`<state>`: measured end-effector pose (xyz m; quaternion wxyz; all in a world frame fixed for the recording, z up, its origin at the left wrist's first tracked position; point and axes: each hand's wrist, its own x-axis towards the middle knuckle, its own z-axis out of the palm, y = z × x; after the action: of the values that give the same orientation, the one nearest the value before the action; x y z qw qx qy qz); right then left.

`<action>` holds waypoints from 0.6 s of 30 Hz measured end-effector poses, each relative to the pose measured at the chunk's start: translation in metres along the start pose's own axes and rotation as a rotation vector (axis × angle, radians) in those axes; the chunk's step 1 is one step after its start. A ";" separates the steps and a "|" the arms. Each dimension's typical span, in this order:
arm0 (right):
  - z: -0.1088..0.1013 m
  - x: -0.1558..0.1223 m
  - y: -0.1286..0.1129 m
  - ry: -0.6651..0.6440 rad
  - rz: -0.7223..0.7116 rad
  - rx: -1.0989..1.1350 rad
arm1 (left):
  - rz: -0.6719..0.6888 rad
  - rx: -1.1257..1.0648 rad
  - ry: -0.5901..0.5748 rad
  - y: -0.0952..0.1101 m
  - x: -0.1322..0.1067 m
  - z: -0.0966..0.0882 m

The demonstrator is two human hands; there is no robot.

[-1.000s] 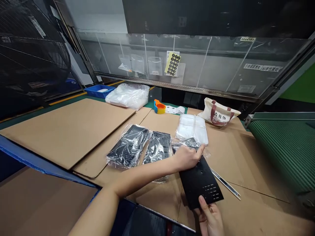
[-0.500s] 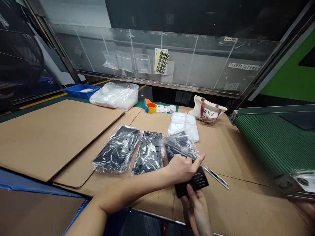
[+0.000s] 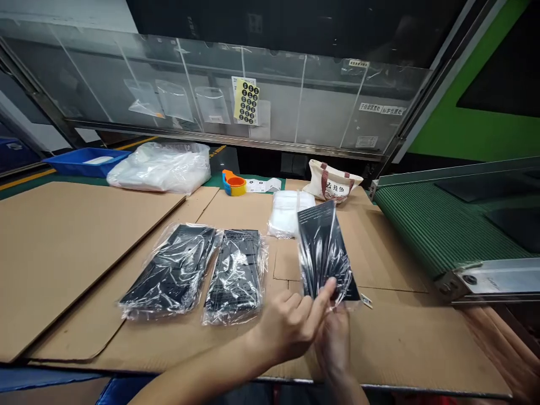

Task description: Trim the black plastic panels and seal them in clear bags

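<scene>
A black slotted panel [image 3: 323, 242] stands tilted up in front of me, now inside a clear plastic bag [image 3: 307, 264]. My right hand [image 3: 335, 337] grips its lower end from below, the fingers mostly hidden behind it. My left hand [image 3: 293, 320] crosses over from the left, fingers curled, its index finger lying along the bag's lower edge; it seems to pinch the film there. To the left lie two bagged bundles of black panels, a wider bundle [image 3: 172, 273] and a narrower bundle [image 3: 234, 275]. Behind the raised panel rests a stack of clear bags [image 3: 287, 211].
A conveyor [image 3: 422, 225] with dark panels runs along the right; another person's arm [image 3: 502, 343] shows below it. Cardboard [image 3: 84, 247] covers the table. Farther back are a blue tray [image 3: 67, 163], a plastic bundle [image 3: 160, 169], a tape dispenser [image 3: 234, 184] and a cloth bag [image 3: 333, 183].
The bag has been drawn down over the panel, which was half uncovered before. My left hand has moved down toward its lower end. The view has turned to the right.
</scene>
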<state>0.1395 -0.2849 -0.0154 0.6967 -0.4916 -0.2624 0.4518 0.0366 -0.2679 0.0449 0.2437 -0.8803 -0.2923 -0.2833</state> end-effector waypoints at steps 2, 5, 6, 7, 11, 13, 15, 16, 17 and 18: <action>-0.003 0.006 -0.005 0.045 -0.114 -0.117 | -0.084 0.020 -0.066 0.000 -0.009 0.001; -0.012 0.018 -0.013 -0.095 -0.533 -0.376 | -0.172 -0.109 -0.229 -0.003 -0.017 -0.003; -0.016 0.022 -0.015 -0.171 -0.702 -0.460 | -0.194 -0.222 -0.314 -0.007 -0.017 -0.007; -0.019 0.025 -0.018 -0.236 -0.854 -0.546 | -0.229 -0.358 -0.401 -0.011 -0.016 -0.011; -0.026 0.032 -0.026 -0.330 -1.183 -0.813 | -0.540 -1.034 -0.438 -0.031 -0.016 -0.028; -0.026 0.032 -0.029 -0.337 -1.240 -0.900 | -0.717 -1.344 -0.251 -0.037 -0.019 -0.030; -0.026 0.031 -0.029 -0.332 -1.289 -0.955 | -0.850 -1.495 -0.121 -0.037 -0.021 -0.028; -0.026 0.030 -0.030 -0.330 -1.308 -0.974 | -0.903 -1.519 -0.096 -0.035 -0.021 -0.026; -0.025 0.029 -0.030 -0.330 -1.324 -0.984 | -0.947 -1.532 -0.096 -0.032 -0.021 -0.025; -0.025 0.027 -0.030 -0.334 -1.331 -0.992 | -0.989 -1.543 -0.100 -0.028 -0.020 -0.023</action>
<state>0.1828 -0.2753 0.0006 0.4732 -0.4100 -0.7645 -0.1535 -0.0033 -0.2688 0.0556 -0.5736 -0.5849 -0.3756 -0.4334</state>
